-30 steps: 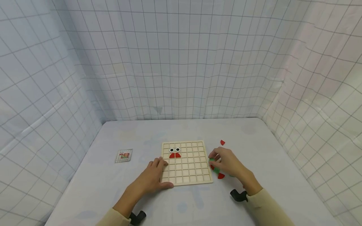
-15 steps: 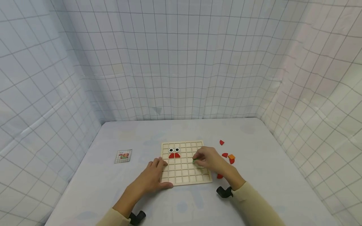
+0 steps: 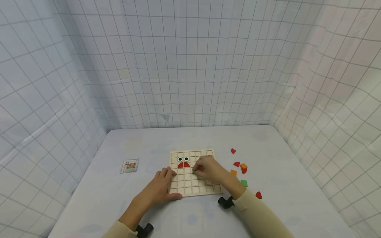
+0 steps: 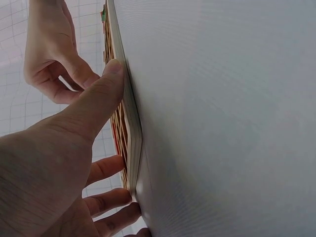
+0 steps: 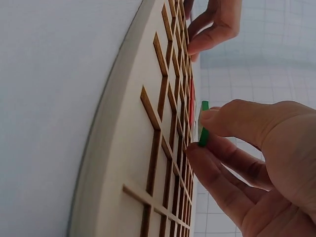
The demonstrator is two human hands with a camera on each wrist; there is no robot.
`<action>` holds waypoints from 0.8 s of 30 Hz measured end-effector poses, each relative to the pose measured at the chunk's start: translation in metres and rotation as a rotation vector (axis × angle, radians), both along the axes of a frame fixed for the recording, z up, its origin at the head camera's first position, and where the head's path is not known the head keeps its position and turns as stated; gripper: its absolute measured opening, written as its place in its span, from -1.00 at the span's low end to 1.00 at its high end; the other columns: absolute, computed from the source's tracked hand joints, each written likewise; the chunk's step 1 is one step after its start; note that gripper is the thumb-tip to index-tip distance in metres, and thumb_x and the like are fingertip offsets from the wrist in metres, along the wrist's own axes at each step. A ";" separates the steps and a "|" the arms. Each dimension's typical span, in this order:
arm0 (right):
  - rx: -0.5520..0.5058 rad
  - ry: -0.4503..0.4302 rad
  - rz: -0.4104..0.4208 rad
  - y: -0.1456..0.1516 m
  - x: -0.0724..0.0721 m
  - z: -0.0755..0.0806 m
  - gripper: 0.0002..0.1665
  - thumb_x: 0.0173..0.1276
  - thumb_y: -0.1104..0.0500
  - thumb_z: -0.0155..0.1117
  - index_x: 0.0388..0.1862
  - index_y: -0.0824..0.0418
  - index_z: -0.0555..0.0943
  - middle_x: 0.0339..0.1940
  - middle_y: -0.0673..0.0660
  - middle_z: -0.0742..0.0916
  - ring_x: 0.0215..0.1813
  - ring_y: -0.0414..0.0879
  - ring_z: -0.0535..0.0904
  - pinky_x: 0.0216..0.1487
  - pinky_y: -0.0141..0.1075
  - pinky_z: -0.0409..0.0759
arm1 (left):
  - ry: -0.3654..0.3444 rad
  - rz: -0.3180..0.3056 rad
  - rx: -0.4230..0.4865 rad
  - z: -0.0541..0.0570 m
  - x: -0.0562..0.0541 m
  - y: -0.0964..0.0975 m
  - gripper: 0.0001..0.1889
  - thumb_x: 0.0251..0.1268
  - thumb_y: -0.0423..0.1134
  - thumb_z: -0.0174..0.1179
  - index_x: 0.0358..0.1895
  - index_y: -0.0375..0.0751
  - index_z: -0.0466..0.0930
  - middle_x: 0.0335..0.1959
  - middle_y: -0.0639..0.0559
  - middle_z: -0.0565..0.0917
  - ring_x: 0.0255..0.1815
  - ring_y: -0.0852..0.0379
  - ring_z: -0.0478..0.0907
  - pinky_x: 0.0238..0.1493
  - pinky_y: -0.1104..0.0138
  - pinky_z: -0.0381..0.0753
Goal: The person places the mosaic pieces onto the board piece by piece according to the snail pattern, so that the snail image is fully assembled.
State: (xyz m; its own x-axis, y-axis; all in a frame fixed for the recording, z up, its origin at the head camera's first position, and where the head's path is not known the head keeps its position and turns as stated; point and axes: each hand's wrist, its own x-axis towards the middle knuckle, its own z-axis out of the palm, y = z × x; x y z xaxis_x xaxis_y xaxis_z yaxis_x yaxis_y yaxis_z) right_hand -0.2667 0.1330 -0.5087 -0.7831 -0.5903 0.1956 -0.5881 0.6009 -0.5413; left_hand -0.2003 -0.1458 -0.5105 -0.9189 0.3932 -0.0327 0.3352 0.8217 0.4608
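Observation:
My left hand (image 3: 160, 186) rests at the near left corner of a pale wooden grid board (image 3: 194, 190), thumb along the front edge and fingers spread against the left side. Two eye tiles (image 3: 186, 159) sit side by side in its upper left cells, above two red quarter-round pieces (image 3: 180, 165). Over the middle of the board, my right hand (image 3: 209, 170) pinches a thin green tile (image 5: 204, 133) between thumb and fingertips. The right wrist view shows that tile edge-on, close over the grid.
Right of the board lie loose pieces: several red quarter-rounds (image 3: 259, 195), two orange pieces (image 3: 233, 172), one of them overlapping a red one, and a green square (image 3: 244, 183). A small picture card (image 3: 130, 165) lies to the left. Gridded white curtains (image 3: 190, 82) surround the table.
My right hand has moved left from the loose pieces onto the board, bringing the green tile along. The pieces it covered now show. My left hand stays in place.

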 end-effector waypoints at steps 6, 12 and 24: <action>0.032 0.033 -0.011 -0.010 -0.004 -0.004 -0.91 0.56 0.30 0.61 -0.06 0.15 0.95 -0.07 0.03 0.89 -0.12 -0.25 0.68 -0.06 -0.39 0.72 | 0.002 0.004 0.007 0.000 0.000 0.000 -0.07 0.21 0.25 0.78 0.45 -0.21 0.54 0.40 -0.23 0.58 0.35 -0.28 0.57 0.47 -0.25 0.70; 0.063 0.055 -0.020 -0.015 -0.006 -0.007 -0.93 0.57 0.26 0.62 -0.06 0.12 0.95 -0.06 0.01 0.89 -0.12 -0.25 0.66 -0.05 -0.38 0.71 | 0.003 0.007 0.001 -0.001 0.000 0.000 -0.05 0.22 0.26 0.77 0.48 -0.22 0.55 0.45 -0.27 0.57 0.38 -0.30 0.57 0.49 -0.26 0.69; 0.025 0.019 -0.002 -0.018 -0.010 -0.010 -0.93 0.59 0.30 0.60 -0.05 0.18 0.94 -0.02 0.08 0.86 -0.14 -0.25 0.61 -0.10 -0.43 0.66 | 0.001 0.008 -0.015 -0.004 -0.001 0.000 -0.05 0.23 0.27 0.76 0.49 -0.22 0.54 0.51 -0.30 0.56 0.41 -0.32 0.57 0.52 -0.26 0.69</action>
